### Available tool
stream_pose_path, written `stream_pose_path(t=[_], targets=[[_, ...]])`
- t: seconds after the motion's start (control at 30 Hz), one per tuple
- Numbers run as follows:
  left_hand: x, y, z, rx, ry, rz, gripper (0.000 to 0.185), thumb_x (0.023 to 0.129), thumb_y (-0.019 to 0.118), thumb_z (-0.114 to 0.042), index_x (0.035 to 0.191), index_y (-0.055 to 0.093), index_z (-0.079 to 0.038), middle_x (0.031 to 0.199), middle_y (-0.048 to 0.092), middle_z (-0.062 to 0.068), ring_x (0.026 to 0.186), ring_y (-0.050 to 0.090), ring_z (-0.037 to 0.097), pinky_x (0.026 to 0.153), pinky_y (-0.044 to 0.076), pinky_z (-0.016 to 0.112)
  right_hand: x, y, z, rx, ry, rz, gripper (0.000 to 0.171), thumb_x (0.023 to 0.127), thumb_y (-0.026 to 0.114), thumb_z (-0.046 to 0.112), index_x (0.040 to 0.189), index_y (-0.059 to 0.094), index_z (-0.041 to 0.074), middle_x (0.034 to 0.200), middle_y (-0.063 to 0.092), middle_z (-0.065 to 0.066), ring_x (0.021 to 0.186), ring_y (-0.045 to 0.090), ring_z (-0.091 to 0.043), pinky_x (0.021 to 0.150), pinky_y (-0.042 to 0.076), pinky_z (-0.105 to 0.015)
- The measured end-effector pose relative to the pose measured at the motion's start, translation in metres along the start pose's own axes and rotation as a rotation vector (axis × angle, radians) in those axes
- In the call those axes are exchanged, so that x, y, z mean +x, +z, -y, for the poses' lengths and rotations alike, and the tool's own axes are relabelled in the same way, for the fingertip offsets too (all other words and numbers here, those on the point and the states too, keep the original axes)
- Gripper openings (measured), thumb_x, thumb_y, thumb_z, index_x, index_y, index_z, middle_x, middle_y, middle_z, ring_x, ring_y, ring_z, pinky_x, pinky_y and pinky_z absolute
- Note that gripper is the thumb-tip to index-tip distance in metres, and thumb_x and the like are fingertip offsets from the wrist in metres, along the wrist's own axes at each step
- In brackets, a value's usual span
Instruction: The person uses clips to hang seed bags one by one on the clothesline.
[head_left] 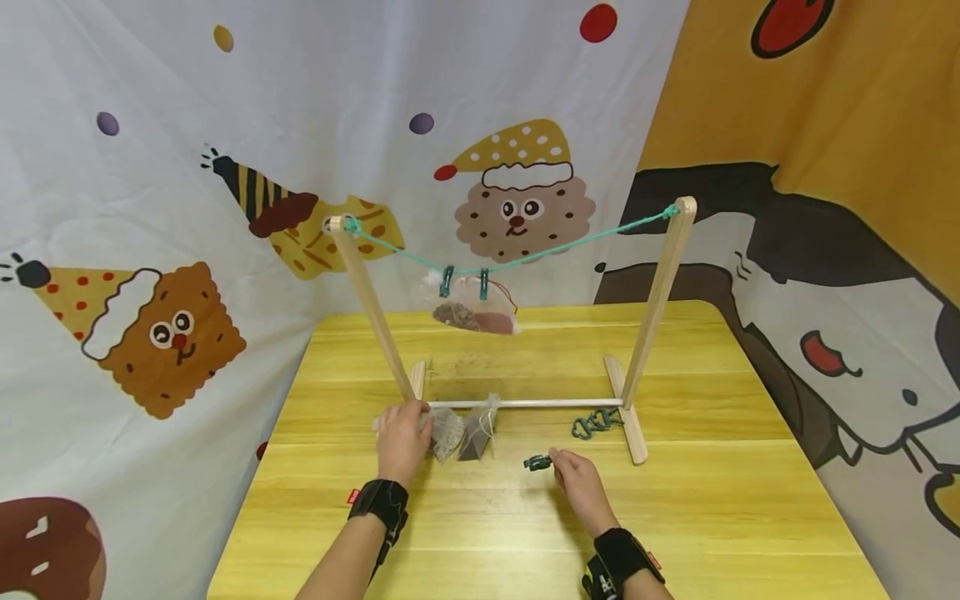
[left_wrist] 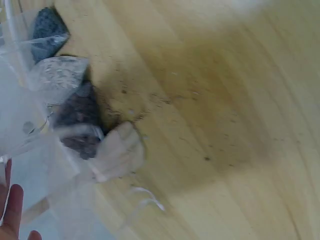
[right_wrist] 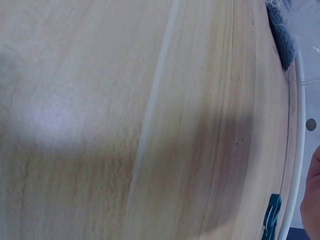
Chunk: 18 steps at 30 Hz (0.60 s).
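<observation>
My left hand (head_left: pixel 417 419) rests at the foot of the wooden rack's left post (head_left: pixel 371 308) and holds the edge of a small clear bag (head_left: pixel 448 433) of dark bits; a second bag (head_left: pixel 477 435) lies against it. The left wrist view shows these bags (left_wrist: pixel 75 115) close up, with my fingertips (left_wrist: pixel 11 207) under the clear film. On the table in front of the rack, my right hand (head_left: pixel 557 459) pinches a green clip (head_left: pixel 537 462). That clip (right_wrist: pixel 272 217) shows at the lower edge of the right wrist view, beside a finger (right_wrist: pixel 312 200).
A green string (head_left: pixel 555 246) sags between the two posts. Two green clips (head_left: pixel 463 282) pin a filled clear bag (head_left: pixel 474 315) to it. A small pile of green clips (head_left: pixel 596 423) lies by the right foot. The yellow wooden table (head_left: pixel 697 500) stands against cartoon-print curtains.
</observation>
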<state>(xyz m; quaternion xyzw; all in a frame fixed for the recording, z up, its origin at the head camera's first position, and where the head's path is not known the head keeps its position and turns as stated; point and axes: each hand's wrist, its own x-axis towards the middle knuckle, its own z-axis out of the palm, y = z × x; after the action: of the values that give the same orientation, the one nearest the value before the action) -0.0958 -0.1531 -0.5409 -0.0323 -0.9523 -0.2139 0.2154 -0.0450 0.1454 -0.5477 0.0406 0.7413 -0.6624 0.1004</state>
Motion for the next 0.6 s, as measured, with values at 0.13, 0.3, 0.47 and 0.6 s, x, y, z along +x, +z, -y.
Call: stream_pose_path(t=[0.13, 0.3, 0.47, 0.6], targets=[[0.005, -0.002, -0.010, -0.015, 0.010, 0.006, 0.022, 0.078, 0.068, -0.014, 0.099, 0.062, -0.015, 0.091, 0.062, 0.001, 0.089, 0.051, 0.024, 0.091, 0.030, 0.043, -0.003, -0.001, 0.006, -0.008, -0.014, 0.000, 0.048, 0.094, 0.044, 0.033, 0.066, 0.040, -0.006, 0.051, 0.027, -0.002, 0.042, 0.025, -0.012, 0.046, 0.028, -0.026], [0.009, -0.007, -0.027, -0.016, 0.043, 0.058, 0.031, 0.080, 0.064, -0.011, 0.111, 0.058, -0.015, 0.099, 0.059, 0.001, 0.097, 0.050, 0.023, 0.092, 0.029, 0.045, 0.001, -0.005, 0.003, 0.004, -0.029, -0.005, 0.052, 0.090, 0.046, 0.042, 0.066, 0.040, -0.004, 0.052, 0.027, -0.005, 0.042, 0.024, -0.014, 0.045, 0.027, -0.029], [0.012, -0.010, -0.038, -0.010, 0.109, 0.056, 0.029, 0.080, 0.060, -0.006, 0.107, 0.059, -0.016, 0.098, 0.057, -0.001, 0.094, 0.050, 0.020, 0.086, 0.035, 0.042, 0.010, -0.008, -0.009, 0.005, -0.038, -0.050, 0.052, 0.087, 0.047, 0.049, 0.065, 0.042, 0.002, 0.054, 0.027, -0.007, 0.044, 0.024, -0.016, 0.046, 0.027, -0.028], [0.014, -0.012, -0.045, -0.038, 0.147, 0.037, 0.025, 0.081, 0.058, -0.005, 0.103, 0.062, -0.016, 0.094, 0.055, -0.002, 0.092, 0.050, 0.018, 0.084, 0.037, 0.039, 0.011, -0.008, -0.013, 0.008, -0.051, -0.080, 0.049, 0.089, 0.047, 0.045, 0.065, 0.041, 0.003, 0.054, 0.026, -0.007, 0.044, 0.023, -0.016, 0.044, 0.026, -0.028]])
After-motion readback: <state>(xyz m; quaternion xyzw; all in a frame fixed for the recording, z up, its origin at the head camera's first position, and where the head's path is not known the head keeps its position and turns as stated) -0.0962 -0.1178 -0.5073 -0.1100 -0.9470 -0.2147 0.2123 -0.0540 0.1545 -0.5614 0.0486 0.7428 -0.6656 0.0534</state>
